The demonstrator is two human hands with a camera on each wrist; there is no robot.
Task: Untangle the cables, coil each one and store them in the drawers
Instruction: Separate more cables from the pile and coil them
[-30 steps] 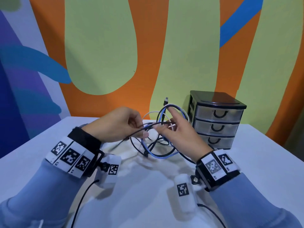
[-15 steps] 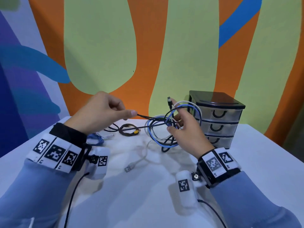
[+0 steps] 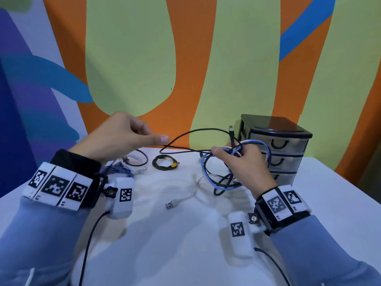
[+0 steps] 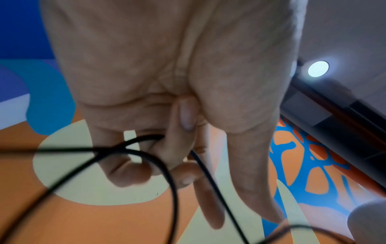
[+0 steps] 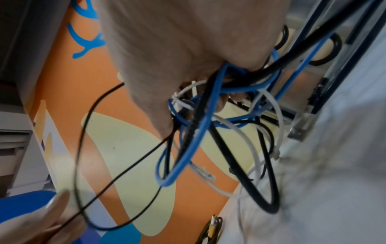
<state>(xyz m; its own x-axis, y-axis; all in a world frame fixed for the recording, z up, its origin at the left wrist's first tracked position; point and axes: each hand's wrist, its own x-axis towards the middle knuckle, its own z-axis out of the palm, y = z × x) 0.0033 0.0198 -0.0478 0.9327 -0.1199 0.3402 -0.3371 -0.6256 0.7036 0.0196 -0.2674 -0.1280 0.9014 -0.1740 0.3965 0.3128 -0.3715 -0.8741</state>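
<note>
My right hand (image 3: 241,164) grips a tangled bundle of blue, white and black cables (image 3: 222,176) above the table, just in front of the drawer unit (image 3: 276,147). In the right wrist view the bundle (image 5: 208,115) hangs from my curled fingers. My left hand (image 3: 127,137) is raised at the left and pinches a thin black cable (image 3: 198,131), which loops across to the bundle. The left wrist view shows my fingers (image 4: 179,148) curled round that black cable (image 4: 167,165). A black plug (image 3: 231,131) sticks up from the bundle.
A coiled dark cable with a yellow plug (image 3: 165,162) lies at the table's back. A blue and white cable heap (image 3: 127,166) lies behind my left wrist. A white USB lead (image 3: 179,201) trails over the white table (image 3: 185,244). All three drawers look shut.
My left hand has drawn the thin black cable up and to the left, away from the bundle, lengthening the loop. My right hand has kept the bundle near the drawers.
</note>
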